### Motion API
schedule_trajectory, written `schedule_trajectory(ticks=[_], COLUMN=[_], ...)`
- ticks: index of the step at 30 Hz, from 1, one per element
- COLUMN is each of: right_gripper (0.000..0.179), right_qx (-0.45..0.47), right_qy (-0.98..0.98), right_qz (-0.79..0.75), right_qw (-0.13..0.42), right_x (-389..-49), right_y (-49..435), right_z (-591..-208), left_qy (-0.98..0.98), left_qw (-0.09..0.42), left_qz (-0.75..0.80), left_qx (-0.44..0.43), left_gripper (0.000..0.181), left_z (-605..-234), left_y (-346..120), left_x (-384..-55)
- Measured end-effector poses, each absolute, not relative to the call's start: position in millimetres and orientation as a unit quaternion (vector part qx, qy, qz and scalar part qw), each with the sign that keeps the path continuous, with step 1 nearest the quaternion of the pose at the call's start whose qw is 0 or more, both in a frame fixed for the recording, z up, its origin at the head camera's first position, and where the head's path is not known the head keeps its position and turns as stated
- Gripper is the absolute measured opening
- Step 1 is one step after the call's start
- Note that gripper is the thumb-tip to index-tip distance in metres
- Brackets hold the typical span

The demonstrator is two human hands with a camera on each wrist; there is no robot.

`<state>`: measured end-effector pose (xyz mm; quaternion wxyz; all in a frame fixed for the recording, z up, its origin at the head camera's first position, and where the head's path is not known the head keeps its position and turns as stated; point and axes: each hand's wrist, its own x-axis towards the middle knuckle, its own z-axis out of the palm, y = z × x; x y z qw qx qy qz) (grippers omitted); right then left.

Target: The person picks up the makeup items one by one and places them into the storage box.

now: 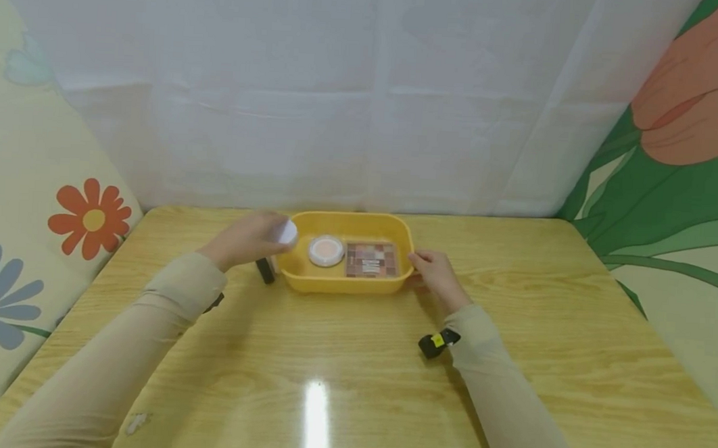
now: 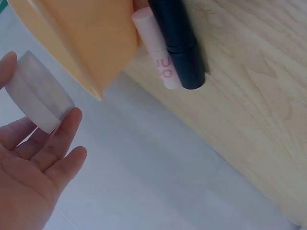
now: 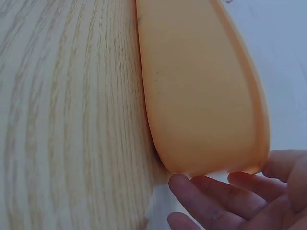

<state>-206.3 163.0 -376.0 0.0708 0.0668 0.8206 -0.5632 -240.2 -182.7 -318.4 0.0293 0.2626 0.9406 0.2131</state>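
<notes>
Tabletop [image 1: 359, 346], wide before bin [image 1: 343, 287]; case [image 2: 41, 93], pinched in my left hand [image 1: 248, 238], by bin's left end; right hand [image 1: 438, 272] gripping right end

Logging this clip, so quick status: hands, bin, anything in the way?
Left hand holding round white case at left end of yellow bin. Right hand gripping its right end. Compact and palette inside. Black tube, pink tube beside it; no obstruction seen.

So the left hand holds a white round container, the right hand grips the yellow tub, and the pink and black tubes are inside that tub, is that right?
Not quite: the pink tube and black tube are outside the yellow tub, on the table beside it, as the left wrist view shows. The rest is right.
</notes>
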Motion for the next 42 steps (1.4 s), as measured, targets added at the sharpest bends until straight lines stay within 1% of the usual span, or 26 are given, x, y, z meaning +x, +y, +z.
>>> schedule_trajectory(ticks=[8, 18, 22, 25, 29, 35, 37, 38, 42], right_gripper=[0.039, 0.04, 0.04, 0.039, 0.039, 0.04, 0.04, 0.04, 0.04], right_qx=[0.072, 0.068, 0.067, 0.065, 0.065, 0.068, 0.07, 0.071, 0.071], right_qy=[0.82, 0.823, 0.823, 0.824, 0.822, 0.824, 0.823, 0.823, 0.824], right_qz=[-0.563, -0.559, -0.559, -0.558, -0.561, -0.559, -0.558, -0.558, -0.558], right_qw=[0.075, 0.078, 0.076, 0.073, 0.072, 0.072, 0.072, 0.073, 0.073], right_x=[-208, -209, -209, -209, -208, -208, -208, -209, -209], right_y=[164, 165, 165, 165, 165, 164, 164, 164, 163], right_z=[-378, -378, -378, -378, -378, -377, -377, -377, -377], left_qy=[0.934, 0.923, 0.921, 0.919, 0.912, 0.892, 0.887, 0.885, 0.881], left_qw=[0.038, 0.058, 0.081, 0.109, 0.125, 0.091, 0.092, 0.096, 0.151], left_qz=[0.187, 0.167, 0.142, 0.123, 0.093, 0.041, 0.036, 0.035, 0.043], left_qx=[0.302, 0.34, 0.354, 0.357, 0.38, 0.442, 0.45, 0.454, 0.446], left_gripper=[0.055, 0.053, 0.055, 0.058, 0.058, 0.054, 0.052, 0.052, 0.049], left_z=[-318, -317, -317, -316, -316, -317, -318, -319, -319], left_y=[-170, -161, -155, -148, -140, -134, -133, -132, -131], left_x=[-240, -240, -241, -242, -242, -244, -246, -247, -248])
